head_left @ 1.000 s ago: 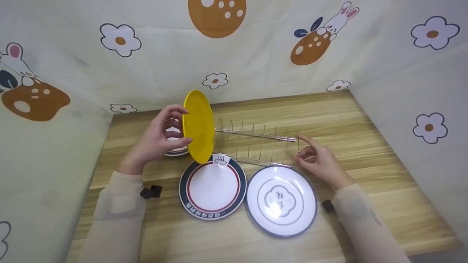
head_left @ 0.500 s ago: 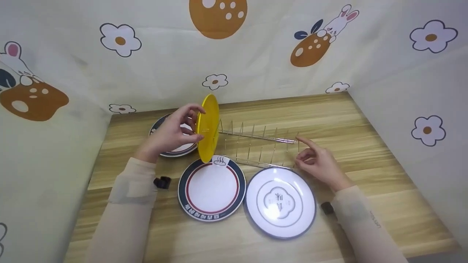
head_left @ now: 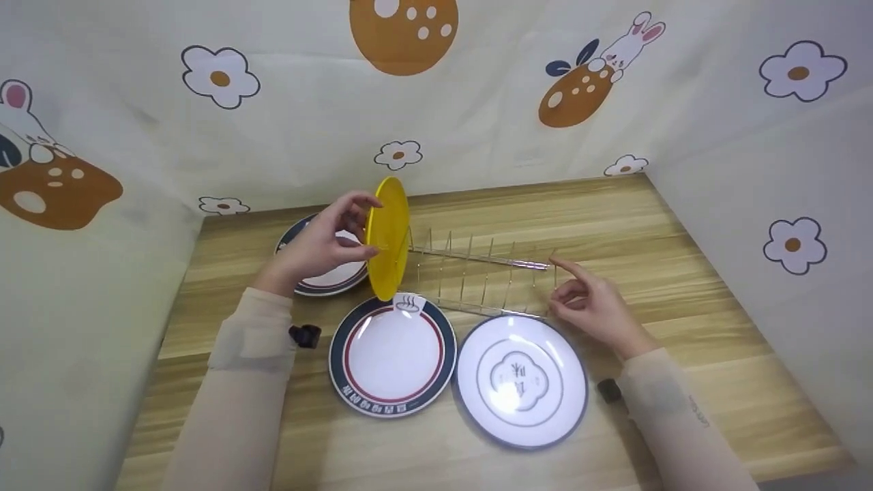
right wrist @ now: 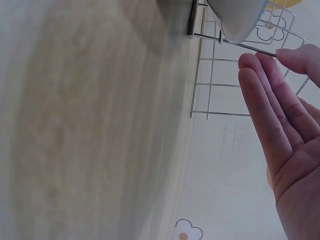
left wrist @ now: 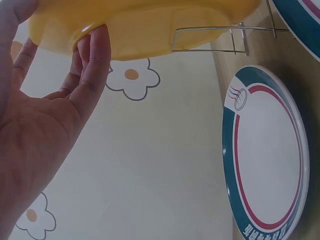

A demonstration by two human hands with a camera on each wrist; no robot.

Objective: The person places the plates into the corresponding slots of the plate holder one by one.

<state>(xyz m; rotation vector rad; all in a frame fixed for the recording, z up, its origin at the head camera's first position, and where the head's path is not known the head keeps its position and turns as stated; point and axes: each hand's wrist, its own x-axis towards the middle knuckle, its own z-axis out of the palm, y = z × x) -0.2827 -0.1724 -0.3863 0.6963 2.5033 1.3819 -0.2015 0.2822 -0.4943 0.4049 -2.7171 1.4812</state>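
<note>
In the head view, my left hand (head_left: 314, 245) grips a yellow plate (head_left: 391, 239) by its left side, thumb on one face and fingers at the rim. The plate stands nearly upright at the left end of a wire plate rack (head_left: 477, 258). In the left wrist view, the rack's end wires (left wrist: 205, 50) overlap the plate's underside; whether it rests in a slot cannot be made out. At the rack's right end, my right hand (head_left: 600, 307) pinches the end wire between thumb and fingers, as the right wrist view also shows.
A white plate with a dark blue rim (head_left: 392, 354) lies before the rack. Right of it is a white plate with a thin blue edge (head_left: 477, 409). Another dark-rimmed plate (head_left: 334, 276) lies partly under my left arm. Patterned cloth walls (head_left: 293, 136) surround the wooden tabletop (head_left: 682, 341).
My left hand has moved right with the yellow plate, turned it more edge-on and lowered it to the rack's left end. Over the last half second it has barely moved. My right hand stays at the rack.
</note>
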